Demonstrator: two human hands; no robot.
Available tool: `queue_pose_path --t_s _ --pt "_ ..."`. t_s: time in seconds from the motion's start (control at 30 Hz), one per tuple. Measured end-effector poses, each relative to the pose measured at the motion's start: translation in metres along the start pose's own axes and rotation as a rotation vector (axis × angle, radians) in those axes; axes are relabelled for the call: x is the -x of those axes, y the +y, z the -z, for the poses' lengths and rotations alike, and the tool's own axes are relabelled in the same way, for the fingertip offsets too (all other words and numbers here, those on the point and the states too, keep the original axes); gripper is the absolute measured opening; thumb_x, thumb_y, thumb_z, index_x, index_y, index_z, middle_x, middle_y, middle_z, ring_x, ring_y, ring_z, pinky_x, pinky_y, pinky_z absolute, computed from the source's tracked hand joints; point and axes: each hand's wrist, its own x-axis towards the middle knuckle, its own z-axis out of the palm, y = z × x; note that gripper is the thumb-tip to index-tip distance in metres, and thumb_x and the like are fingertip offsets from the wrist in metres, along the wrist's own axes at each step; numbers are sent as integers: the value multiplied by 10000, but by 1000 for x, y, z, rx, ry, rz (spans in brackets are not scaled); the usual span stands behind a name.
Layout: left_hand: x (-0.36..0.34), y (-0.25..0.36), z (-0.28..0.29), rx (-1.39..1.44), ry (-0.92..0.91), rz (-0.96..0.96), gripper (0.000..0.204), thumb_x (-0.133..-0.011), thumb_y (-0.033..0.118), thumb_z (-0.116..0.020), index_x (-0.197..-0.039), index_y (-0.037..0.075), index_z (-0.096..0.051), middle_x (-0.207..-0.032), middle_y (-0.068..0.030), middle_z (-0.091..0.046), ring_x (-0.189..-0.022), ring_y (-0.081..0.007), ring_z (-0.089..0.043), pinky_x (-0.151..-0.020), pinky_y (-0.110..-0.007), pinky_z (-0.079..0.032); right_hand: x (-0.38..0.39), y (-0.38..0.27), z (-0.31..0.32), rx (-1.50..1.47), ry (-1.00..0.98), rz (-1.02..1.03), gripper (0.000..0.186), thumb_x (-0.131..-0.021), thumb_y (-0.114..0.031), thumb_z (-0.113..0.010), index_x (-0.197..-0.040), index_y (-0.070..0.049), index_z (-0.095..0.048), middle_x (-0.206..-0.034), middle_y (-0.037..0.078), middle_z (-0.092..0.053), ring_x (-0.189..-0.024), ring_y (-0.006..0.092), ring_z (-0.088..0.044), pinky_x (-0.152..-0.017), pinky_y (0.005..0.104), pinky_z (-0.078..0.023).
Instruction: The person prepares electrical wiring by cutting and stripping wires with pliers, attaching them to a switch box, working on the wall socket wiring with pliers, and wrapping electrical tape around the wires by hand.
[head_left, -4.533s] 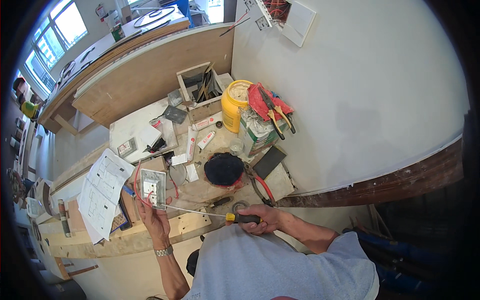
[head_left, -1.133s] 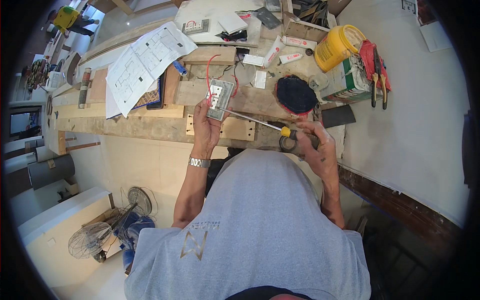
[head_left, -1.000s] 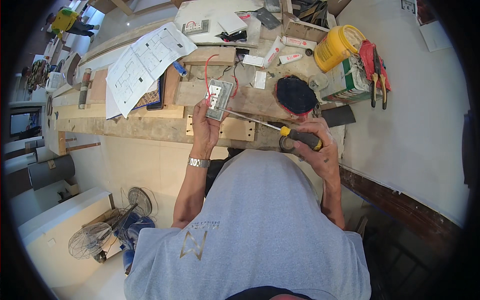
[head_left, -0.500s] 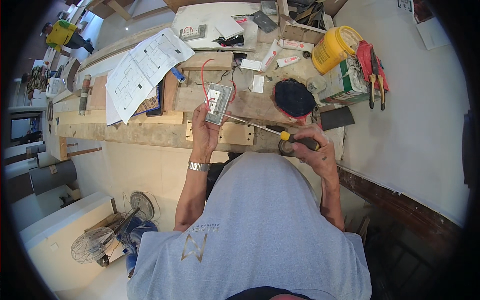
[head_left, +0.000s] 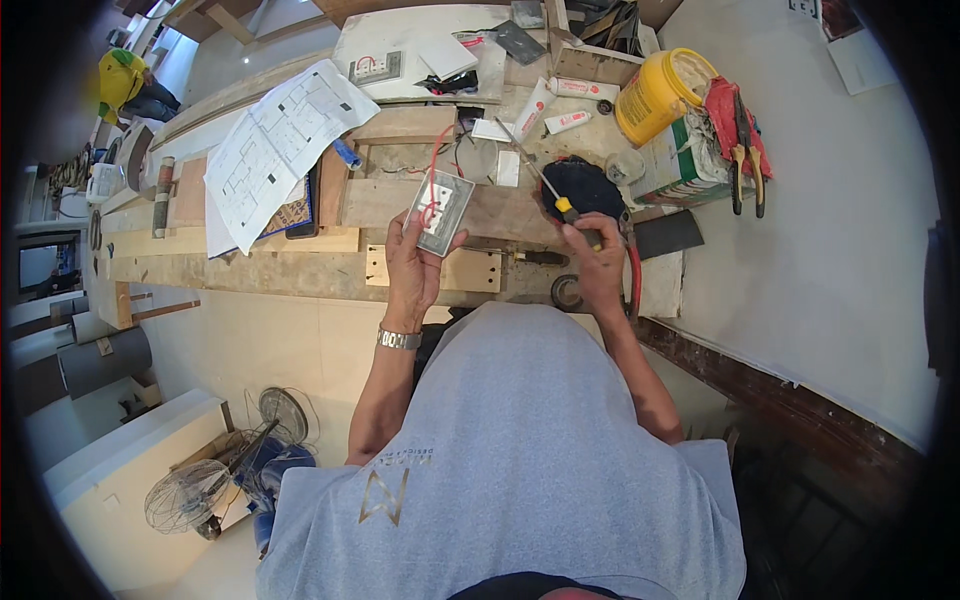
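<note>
My left hand [head_left: 412, 262] grips a grey electrical box with white modules [head_left: 441, 212] over the bench's near edge, thumb and fingers on its lower sides. Red wires [head_left: 436, 165] loop up out of the box. In my right hand [head_left: 598, 258] is a screwdriver [head_left: 563, 206] with a yellow and black handle. Its long shaft points up and to the left, away from the box. Just beyond my right hand lies a dark cloth bundle [head_left: 580, 185]. A drilled wooden block [head_left: 470, 270] rests on the bench below the box.
A floor plan sheet [head_left: 283, 150] covers the bench's left part. White tubes [head_left: 535, 108], a yellow tub [head_left: 660, 100] and a tin with pliers [head_left: 747, 165] stand far right. Another wired box [head_left: 375, 67] sits at the back. A person in yellow [head_left: 122, 78] is far left.
My right hand has drawn the screwdriver off the box, swinging its tip upward and moving slightly left. The box in my left hand has tilted a little.
</note>
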Motion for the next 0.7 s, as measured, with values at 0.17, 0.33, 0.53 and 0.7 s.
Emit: queue_pose_path --t_s 0.17,0.33,0.53,0.7 --pt "3 5 -19 -105 -36 -24 280 -1091 211 -617 -1271 28 -506 -1264 -150 -672 -1167 -270 -709 -935 -526 -672 2 -21 -33 793 -56 577 228 -921 -134 -781 -1123 -48 -720 -1146 165 -636 -1163 303 -598 -982 405 -473" --pt "5 -3 -33 -232 -53 -38 314 -1083 229 -641 -1279 23 -507 -1246 -137 -674 -1127 -234 -712 -897 -477 -681 -3 -85 -70 154 -474 179 263 -1040 -264 -697 -1128 -17 -717 -1128 115 -673 -981 212 -661 -885 338 -519" --pt "-4 -22 -18 -455 -71 -170 403 -1060 267 -689 -1311 11 -505 -1222 -135 -676 -1017 -187 -710 -800 -378 -673 -15 -90 -82 -275 -582 -52 383 -1149 -339 -521 -1119 6 -687 -993 67 -712 -811 114 -660 -778 261 -534" --pt "-2 -21 5 -296 62 -45 365 -1076 244 -654 -1290 0 -486 -1210 -151 -659 -1032 -228 -723 -770 -399 -697 -37 -125 -62 -645 -449 16 356 -1151 -343 -510 -1105 -35 -682 -1003 64 -726 -841 125 -667 -784 281 -533"
